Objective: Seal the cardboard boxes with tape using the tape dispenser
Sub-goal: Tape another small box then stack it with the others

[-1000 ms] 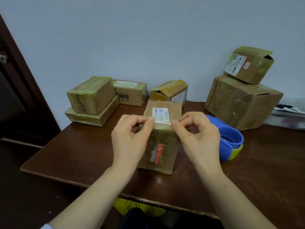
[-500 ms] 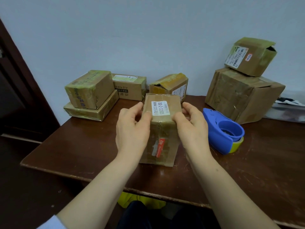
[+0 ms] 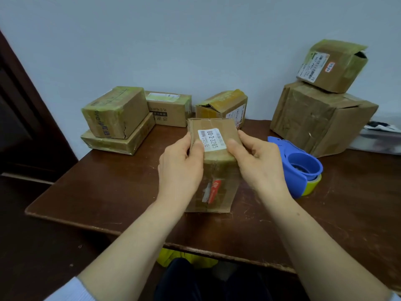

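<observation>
Brown cardboard sits in my grip: the tall box [image 3: 214, 192] stands on the wooden table [image 3: 108, 192], my left hand [image 3: 180, 170] and right hand [image 3: 258, 164] clamped on its upper sides, thumbs pressing beside the white label [image 3: 211, 140]. Just right of my right fingers lies the blue tape dispenser [image 3: 297, 168], untouched. Beyond my fingertips, more taped boxes [image 3: 115, 114] line the wall.

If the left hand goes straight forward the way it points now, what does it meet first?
The left hand grips the labelled box; it would push that first. Beyond, likely the printed box by the wall; depth is unclear.
</observation>
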{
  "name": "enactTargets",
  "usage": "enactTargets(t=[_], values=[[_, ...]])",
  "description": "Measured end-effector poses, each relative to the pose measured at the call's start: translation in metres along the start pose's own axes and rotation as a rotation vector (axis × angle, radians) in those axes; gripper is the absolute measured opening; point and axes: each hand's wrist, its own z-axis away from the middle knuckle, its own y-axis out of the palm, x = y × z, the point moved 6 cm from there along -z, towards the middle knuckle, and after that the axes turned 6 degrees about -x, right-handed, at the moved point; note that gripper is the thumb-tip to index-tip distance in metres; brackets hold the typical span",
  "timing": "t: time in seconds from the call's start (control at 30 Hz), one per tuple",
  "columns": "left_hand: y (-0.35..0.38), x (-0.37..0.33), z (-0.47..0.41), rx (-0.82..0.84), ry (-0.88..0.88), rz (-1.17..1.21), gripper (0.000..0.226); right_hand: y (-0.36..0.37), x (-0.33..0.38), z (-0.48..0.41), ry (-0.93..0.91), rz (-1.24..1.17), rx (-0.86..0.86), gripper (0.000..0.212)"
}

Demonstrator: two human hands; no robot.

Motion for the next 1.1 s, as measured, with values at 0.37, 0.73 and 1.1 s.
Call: enactTargets(t=[0.37, 0.73, 1.1], values=[[-0.006, 0.004, -0.003, 0.052, -0.005, -0.026, 0.03, -0.006, 0.008, -0.004, -0.048, 0.127, 0.134, 0.031], [-0.008, 0.002, -0.004, 0.074, 0.047, -0.108, 0.028, -0.008, 0.004, -0.005, -0.057, 0.184, 0.156, 0.043], [-0.006, 0.005, -0.004, 0.168, 0.082, -0.144, 0.05, -0.017, -0.007, -0.006, -0.057, -0.048, 0.18, 0.03]])
